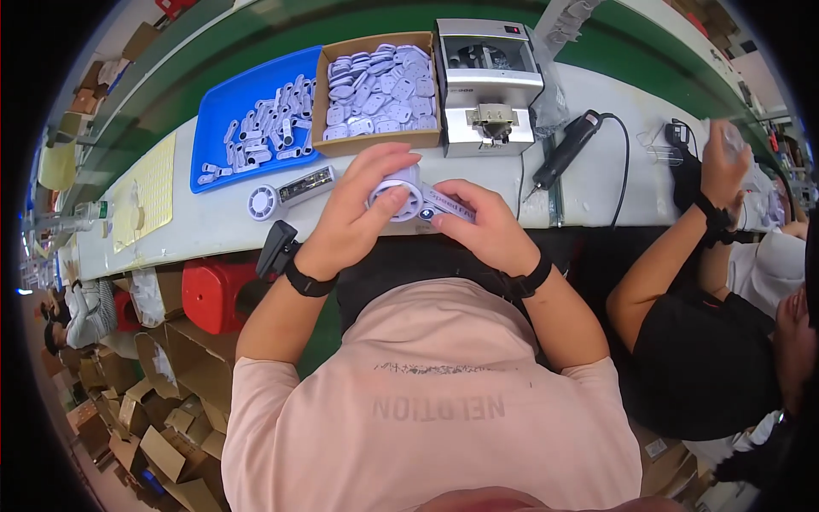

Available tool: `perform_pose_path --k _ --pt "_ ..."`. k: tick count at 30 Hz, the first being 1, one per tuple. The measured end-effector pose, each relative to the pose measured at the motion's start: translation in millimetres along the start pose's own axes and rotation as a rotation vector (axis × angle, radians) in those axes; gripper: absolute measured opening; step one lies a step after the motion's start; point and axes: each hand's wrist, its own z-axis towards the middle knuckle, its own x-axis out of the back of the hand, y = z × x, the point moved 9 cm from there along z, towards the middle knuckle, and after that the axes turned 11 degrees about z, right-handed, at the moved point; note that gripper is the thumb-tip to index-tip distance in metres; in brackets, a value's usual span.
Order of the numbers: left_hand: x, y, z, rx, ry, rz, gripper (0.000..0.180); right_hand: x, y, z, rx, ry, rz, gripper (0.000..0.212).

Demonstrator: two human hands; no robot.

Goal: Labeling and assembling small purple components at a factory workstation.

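Observation:
My left hand (pixel 358 205) and my right hand (pixel 482 224) together hold a small white device (pixel 408 194) with a round grille end and a long flat handle, just over the near edge of the white workbench (pixel 213 224). The left thumb presses on the round end; the right fingers grip the labelled handle. A second device of the same kind (pixel 286 194) lies on the bench to the left. Behind my hands stands a cardboard box (pixel 377 136) filled with several pale plastic parts.
A blue tray (pixel 223 102) with several white parts sits at the back left. A grey desktop machine (pixel 488 81) stands right of the box, a black electric screwdriver (pixel 567 147) beside it. Another person (pixel 708 282) works at my right. A red stool (pixel 205 294) and cardboard boxes lie below left.

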Motion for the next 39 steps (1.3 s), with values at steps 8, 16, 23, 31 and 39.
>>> perform_pose_path --k 8,16,23,31,39 --pt "-2 -1 -6 0.061 0.097 -0.018 0.033 -5 3 -9 0.056 0.000 0.071 0.043" --pt "-6 4 -2 0.053 0.100 -0.048 0.032 0 15 -18 -0.018 0.010 0.113 0.047" --pt "-9 1 -4 0.107 0.096 -0.092 0.032 0 20 -21 -0.055 -0.027 0.151 0.047" --pt "-9 4 3 0.070 0.097 -0.072 0.031 5 21 -17 -0.083 -0.048 0.169 0.045" --pt "-6 7 1 0.068 0.091 -0.095 0.031 6 6 -16 0.033 -0.048 0.063 0.046"
